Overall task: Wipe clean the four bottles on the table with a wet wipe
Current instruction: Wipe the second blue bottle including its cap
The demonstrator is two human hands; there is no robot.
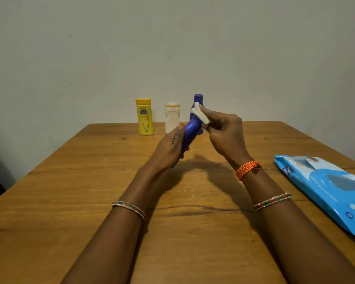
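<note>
My left hand (169, 148) grips a blue-violet bottle (190, 133), held tilted above the middle of the wooden table (90, 181). My right hand (223, 133) pinches a folded white wet wipe (200, 113) against the bottle's upper end. At the table's far edge stand a yellow bottle (144, 116), a white bottle (172, 117) and a second violet bottle (198, 100), partly hidden behind the wipe and the held bottle.
A blue pack of wet wipes (328, 187) lies flat near the table's right edge. A plain wall rises just behind the row of bottles. Bare wood stretches in front of my arms and to the left.
</note>
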